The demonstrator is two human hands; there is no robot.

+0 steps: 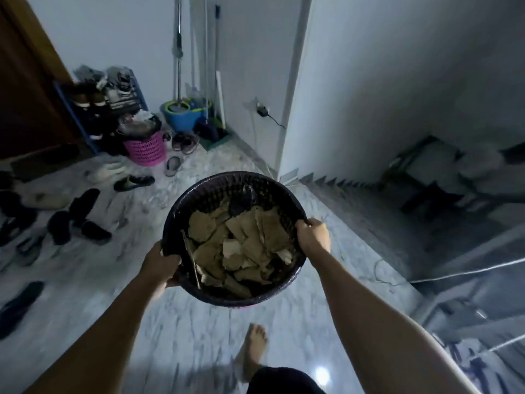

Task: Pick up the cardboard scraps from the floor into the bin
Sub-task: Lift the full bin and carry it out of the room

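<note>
Both the left hand (pixel 160 265) and right hand (pixel 312 234) grip the dark basket bin's (pixel 227 183) rim, cardboard scraps (pixel 241 245) inside, none visible on the marble floor (pixel 199 331), so collecting looks done.

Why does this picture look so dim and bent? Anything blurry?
Head view: dim light; wide lens bows white walls; dark shoes and grey marble floor smear with motion; a glare spot low on it; dark woven plastic bin with brown cardboard scraps looks sharpest.

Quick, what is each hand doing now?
Left hand: grips the rim of the bin.
Right hand: grips the bin rim on the opposite side.
</note>
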